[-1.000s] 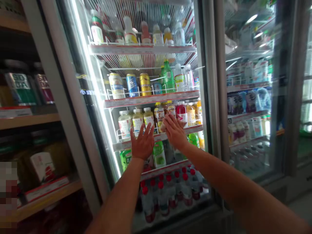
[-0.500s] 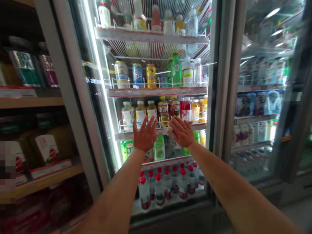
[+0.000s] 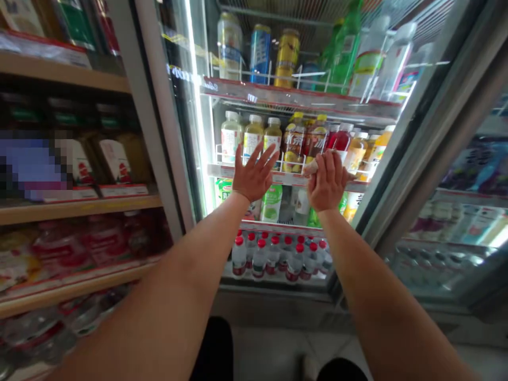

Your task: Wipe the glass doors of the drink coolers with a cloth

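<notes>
My left hand [image 3: 254,173] is stretched out with its fingers spread, palm toward the glass door [image 3: 154,114] of a lit drinks fridge. To its right, my right hand [image 3: 327,184] presses a pale crumpled cloth [image 3: 311,168] against the glass. Only edges of the cloth show around the fingers. Seen through the glass behind my hands, iced tea bottles [image 3: 294,142] and white-capped juice bottles [image 3: 230,135] stand on the middle shelf. A green carton [image 3: 272,203] is on the shelf below.
Cans [image 3: 286,58] and green bottles [image 3: 346,50] fill the upper fridge shelf. Red-capped water bottles [image 3: 260,258] stand at the bottom. Open wooden shelves [image 3: 91,208] with bottles line the left. Another glass-fronted fridge [image 3: 468,201] is on the right. Floor tiles [image 3: 273,349] show below.
The view has tilted down and come nearer the fridge. My right hand has turned more upright and shifted right with the cloth. The left hand stays spread.
</notes>
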Available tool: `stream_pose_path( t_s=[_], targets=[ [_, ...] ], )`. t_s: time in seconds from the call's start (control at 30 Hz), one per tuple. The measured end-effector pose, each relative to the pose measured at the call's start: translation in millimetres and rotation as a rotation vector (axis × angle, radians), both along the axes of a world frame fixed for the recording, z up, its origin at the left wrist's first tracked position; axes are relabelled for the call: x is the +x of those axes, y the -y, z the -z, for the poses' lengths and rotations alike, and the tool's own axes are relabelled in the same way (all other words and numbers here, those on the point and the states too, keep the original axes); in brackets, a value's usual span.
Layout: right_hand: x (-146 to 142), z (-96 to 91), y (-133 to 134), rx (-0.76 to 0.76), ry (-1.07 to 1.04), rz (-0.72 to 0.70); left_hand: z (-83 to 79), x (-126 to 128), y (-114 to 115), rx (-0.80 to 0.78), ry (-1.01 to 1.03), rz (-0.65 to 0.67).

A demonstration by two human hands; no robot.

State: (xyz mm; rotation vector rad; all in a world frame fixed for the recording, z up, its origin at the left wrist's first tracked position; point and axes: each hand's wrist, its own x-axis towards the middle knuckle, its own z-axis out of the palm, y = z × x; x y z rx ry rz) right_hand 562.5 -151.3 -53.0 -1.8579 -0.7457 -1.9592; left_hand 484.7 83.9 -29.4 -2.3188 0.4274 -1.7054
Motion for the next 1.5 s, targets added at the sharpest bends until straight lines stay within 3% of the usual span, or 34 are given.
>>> stream_pose_path(
  t_s=[0.2,0.67,0.87,1.0,1.1,1.2,1.33,1.4,1.5],
  targets=[
    [-4,-0.2,0,-0.010,-0.075,0.069,-4.2,-7,3,-0.065,-0.103,0.026],
    [-11,-2.6,-2,-0.009,-0.153,0.093,-2.1,-3,-5,-0.026,-0.031,0.098],
    [-9,-1.6,-1,-0.008,-0.117,0.111,-0.5,3,-10,0.039,0.140,0.174],
    [-9,-2.0,-1,-0.007,-0.124,0.105,0.0,2,-6,0.000,0.088,0.193],
    [-8,-1.6,-2,-0.002,-0.103,0.118,18.3,-7,4,-0.100,0.074,0.151],
    [-5,-1.0,-3,0.009,-0.045,0.141,55.9,-15,8,-0.163,0.068,0.118],
    [-4,-0.5,-2,0.006,0.021,0.160,100.9,-13,0,-0.121,0.089,0.098],
    [-3,-0.4,-1,0.001,0.038,0.151,109.8,-9,-4,-0.101,0.132,0.106],
    [-3,-0.3,1,-0.019,0.071,0.116,110.4,-5,-5,-0.096,0.156,0.117]
  ],
)
